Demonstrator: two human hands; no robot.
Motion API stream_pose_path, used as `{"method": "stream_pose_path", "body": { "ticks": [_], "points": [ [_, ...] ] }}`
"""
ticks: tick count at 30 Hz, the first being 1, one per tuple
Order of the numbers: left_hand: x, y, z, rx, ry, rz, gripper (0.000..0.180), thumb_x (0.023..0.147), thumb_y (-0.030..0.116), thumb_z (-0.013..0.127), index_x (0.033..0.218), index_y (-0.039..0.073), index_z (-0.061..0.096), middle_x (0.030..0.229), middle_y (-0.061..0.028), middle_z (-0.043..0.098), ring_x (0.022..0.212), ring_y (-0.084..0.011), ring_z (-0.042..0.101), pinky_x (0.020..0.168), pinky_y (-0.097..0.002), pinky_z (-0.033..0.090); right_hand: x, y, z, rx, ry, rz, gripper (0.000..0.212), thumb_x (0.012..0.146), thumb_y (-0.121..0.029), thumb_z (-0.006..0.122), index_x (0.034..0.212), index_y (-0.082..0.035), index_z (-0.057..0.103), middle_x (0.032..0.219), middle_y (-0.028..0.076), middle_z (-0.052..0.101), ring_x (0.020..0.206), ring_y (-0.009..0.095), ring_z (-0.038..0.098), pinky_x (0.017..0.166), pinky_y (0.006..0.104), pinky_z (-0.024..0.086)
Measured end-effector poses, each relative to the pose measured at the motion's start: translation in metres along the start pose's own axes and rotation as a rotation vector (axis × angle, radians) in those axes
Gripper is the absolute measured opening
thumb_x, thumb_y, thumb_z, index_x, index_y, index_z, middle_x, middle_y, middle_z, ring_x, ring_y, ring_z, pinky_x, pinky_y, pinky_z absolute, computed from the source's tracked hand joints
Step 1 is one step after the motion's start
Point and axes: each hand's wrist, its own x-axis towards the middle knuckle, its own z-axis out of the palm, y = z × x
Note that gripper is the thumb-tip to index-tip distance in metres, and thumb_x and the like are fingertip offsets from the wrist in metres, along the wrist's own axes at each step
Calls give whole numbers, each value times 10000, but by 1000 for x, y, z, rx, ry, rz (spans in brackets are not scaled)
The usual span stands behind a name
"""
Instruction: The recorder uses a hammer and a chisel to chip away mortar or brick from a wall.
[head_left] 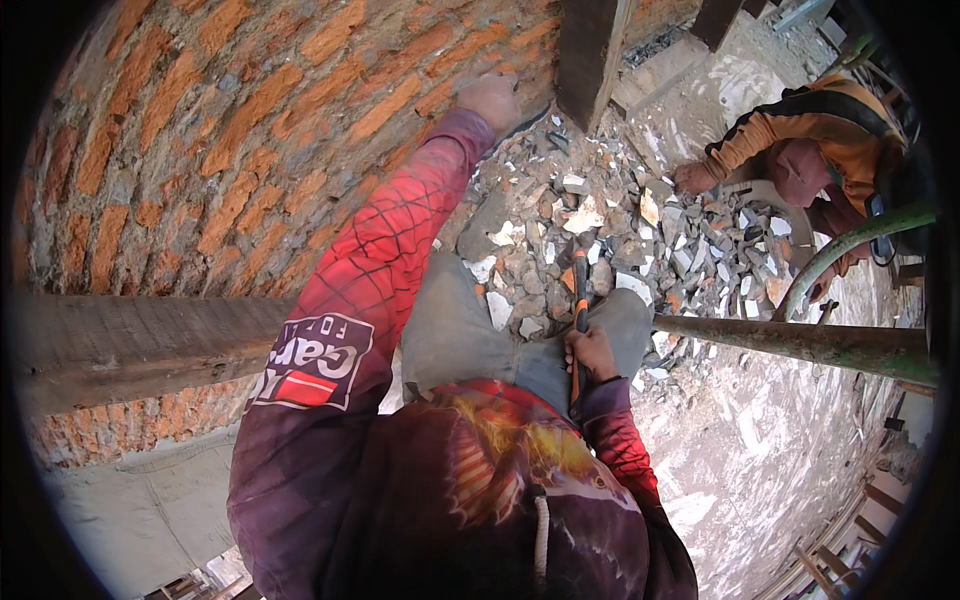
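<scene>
My left arm reaches forward in a red and dark sleeve, and my left hand (490,102) is up against the rough brick wall (250,130). Its fingers blend into the dusty bricks, so their pose cannot be made out. Low by my right thigh, my right hand (592,352) is closed round a slim tool with an orange-and-black handle (580,285). The tool points away from me; I cannot make out its head. Broken rubble (560,225), grey chunks with white-faced pieces, lies beyond my knees along the foot of the wall.
A wooden beam (150,345) crosses at left, and an upright post (590,60) stands against the wall ahead. At right a co-worker in an orange-and-black top (850,130) bends with one hand in the rubble. Green metal tubes (800,340) run between us.
</scene>
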Motion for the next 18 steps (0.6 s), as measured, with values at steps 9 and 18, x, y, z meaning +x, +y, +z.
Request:
{"method": "stream_pose_path", "body": {
  "ticks": [9,18],
  "points": [
    [32,2,-8,18,138,-56,333,922,392,524,1059,139,693,967,-201,685,920,-391,650,828,-489,512,-6,-4,-8,33,-14,1,151,858,-129,589,790,-5,538,626,63,552,470,162,544,394,312,470],
    [-25,-8,14,-655,124,1,366,861,386,695,812,24,675,793,-119,676,758,-222,653,689,-380,513,18,5,-7,184,-65,-28,149,876,-148,580,843,-8,540,637,55,562,476,164,561,410,322,487]
  ]
}}
